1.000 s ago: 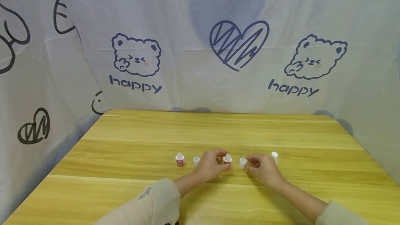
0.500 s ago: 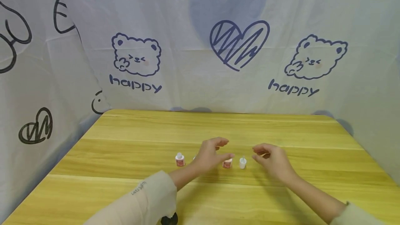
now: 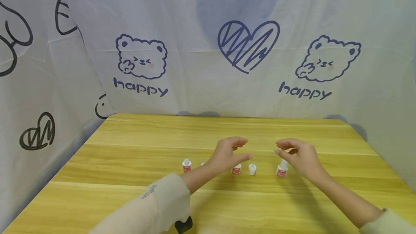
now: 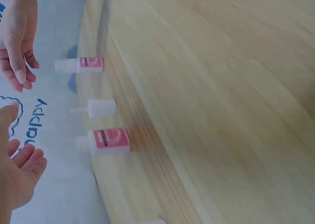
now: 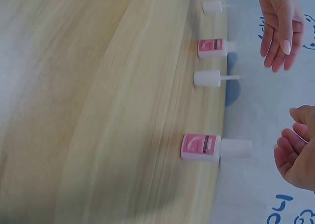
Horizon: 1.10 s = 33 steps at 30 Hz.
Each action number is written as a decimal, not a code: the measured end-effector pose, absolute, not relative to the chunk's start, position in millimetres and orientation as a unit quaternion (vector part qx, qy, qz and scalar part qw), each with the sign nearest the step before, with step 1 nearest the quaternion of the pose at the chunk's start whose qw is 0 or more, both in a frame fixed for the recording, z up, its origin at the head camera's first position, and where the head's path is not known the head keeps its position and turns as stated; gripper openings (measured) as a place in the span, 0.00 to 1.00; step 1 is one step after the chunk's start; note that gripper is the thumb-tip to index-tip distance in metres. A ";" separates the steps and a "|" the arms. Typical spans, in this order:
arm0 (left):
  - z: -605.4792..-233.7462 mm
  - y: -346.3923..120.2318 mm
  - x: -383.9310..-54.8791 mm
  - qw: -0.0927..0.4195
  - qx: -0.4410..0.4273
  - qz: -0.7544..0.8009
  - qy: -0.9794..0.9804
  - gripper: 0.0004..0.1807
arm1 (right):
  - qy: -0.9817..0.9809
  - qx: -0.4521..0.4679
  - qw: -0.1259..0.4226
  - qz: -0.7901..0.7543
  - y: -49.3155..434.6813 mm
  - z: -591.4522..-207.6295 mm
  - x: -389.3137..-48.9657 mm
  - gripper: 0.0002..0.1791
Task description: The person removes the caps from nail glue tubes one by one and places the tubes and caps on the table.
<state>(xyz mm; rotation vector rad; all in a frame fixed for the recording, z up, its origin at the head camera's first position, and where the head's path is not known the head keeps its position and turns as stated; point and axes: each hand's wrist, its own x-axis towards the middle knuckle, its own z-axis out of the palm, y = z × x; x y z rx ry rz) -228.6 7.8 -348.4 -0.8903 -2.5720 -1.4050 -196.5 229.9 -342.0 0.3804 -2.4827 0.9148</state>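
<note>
My left hand (image 3: 227, 154) is raised over the table, thumb and fingers apart, holding nothing. Below it stands an uncapped small white bottle (image 3: 236, 170) with a pink label, and just right of that a white brush cap (image 3: 252, 169) sits with its brush upward. My right hand (image 3: 300, 157) hovers with loosely curved fingers and holds nothing, close above a capped white bottle (image 3: 281, 171). Another uncapped bottle (image 3: 186, 165) stands at the left. Beside it a second brush cap (image 3: 203, 163) is mostly hidden by my left forearm.
The bottles and caps form a row across the wood-grain table (image 3: 146, 133). A white curtain (image 3: 195, 96) with bear and heart drawings hangs behind the table's far edge. Something black (image 3: 183, 224) shows under my left sleeve.
Both hands have lifted away from the middle bottle and the cap beside it, moving up and to the right. The capped right bottle, earlier largely hidden by my right hand, now shows.
</note>
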 end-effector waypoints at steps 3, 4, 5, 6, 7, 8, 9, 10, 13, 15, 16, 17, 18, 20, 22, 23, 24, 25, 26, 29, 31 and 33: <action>-346.0 15.1 -227.1 0.037 -0.297 -0.454 -0.840 0.24 | -0.903 0.143 0.242 0.326 235.7 -343.2 -198.0 0.10; -345.0 17.9 -226.2 0.034 -0.298 -0.454 -0.839 0.24 | -0.902 0.143 0.243 0.326 237.9 -343.4 -198.3 0.09; -344.6 20.7 -225.7 0.033 -0.300 -0.453 -0.839 0.24 | -0.903 0.143 0.243 0.324 240.1 -343.6 -198.5 0.09; -344.2 23.5 -225.2 0.032 -0.302 -0.454 -0.837 0.25 | -0.904 0.143 0.241 0.323 242.1 -343.6 -198.6 0.09; -344.0 26.4 -224.8 0.031 -0.305 -0.454 -0.836 0.25 | -0.905 0.143 0.239 0.322 244.0 -343.7 -198.7 0.09; -343.9 29.1 -224.2 0.031 -0.308 -0.453 -0.836 0.25 | -0.906 0.143 0.238 0.320 245.7 -343.8 -198.9 0.09; -343.8 31.8 -223.3 0.030 -0.310 -0.452 -0.836 0.26 | -0.906 0.143 0.236 0.319 247.3 -343.9 -198.9 0.09; -343.7 34.6 -222.4 0.030 -0.313 -0.450 -0.836 0.26 | -0.907 0.144 0.236 0.318 248.8 -344.2 -199.0 0.09; -343.8 42.4 -218.9 0.029 -0.323 -0.442 -0.836 0.26 | -0.908 0.146 0.237 0.314 253.1 -346.1 -199.5 0.09; -344.4 47.0 -216.2 0.024 -0.325 -0.439 -0.838 0.26 | -0.909 0.148 0.234 0.313 255.8 -348.2 -199.9 0.09; -344.9 49.0 -215.0 0.023 -0.327 -0.435 -0.839 0.26 | -0.909 0.148 0.231 0.313 257.1 -349.4 -200.0 0.09; -345.7 51.0 -213.9 0.022 -0.329 -0.432 -0.840 0.26 | -0.910 0.149 0.227 0.313 258.2 -350.5 -200.1 0.09; -346.6 53.0 -212.9 0.021 -0.331 -0.428 -0.841 0.26 | -0.911 0.149 0.223 0.313 259.1 -351.6 -199.9 0.09; -348.9 56.5 -211.4 0.021 -0.335 -0.419 -0.844 0.26 | -0.913 0.149 0.213 0.316 260.9 -353.8 -199.4 0.09; -351.3 59.7 -210.0 0.019 -0.336 -0.412 -0.847 0.26 | -0.913 0.145 0.207 0.319 261.8 -355.6 -198.7 0.10; -352.6 61.2 -209.3 0.015 -0.334 -0.410 -0.849 0.26 | -0.914 0.144 0.204 0.321 262.3 -356.8 -198.5 0.10; -353.7 62.7 -208.5 0.010 -0.331 -0.408 -0.851 0.26 | -0.914 0.142 0.202 0.323 262.6 -357.7 -198.3 0.10; -354.9 64.1 -207.7 0.006 -0.329 -0.407 -0.852 0.27 | -0.914 0.140 0.198 0.325 263.0 -358.9 -198.2 0.10; -356.1 65.4 -206.6 0.000 -0.325 -0.406 -0.854 0.27 | -0.914 0.138 0.198 0.325 263.1 -359.7 -198.2 0.10; -360.9 69.3 -203.6 -0.009 -0.317 -0.405 -0.858 0.27 | -0.915 0.133 0.193 0.328 263.3 -362.6 -198.7 0.10; -364.7 72.0 -201.5 -0.008 -0.313 -0.408 -0.858 0.27 | -0.916 0.130 0.190 0.330 263.2 -363.9 -198.8 0.10; -368.6 74.8 -199.5 -0.002 -0.312 -0.407 -0.858 0.25 | -0.916 0.129 0.187 0.330 263.1 -365.1 -198.8 0.10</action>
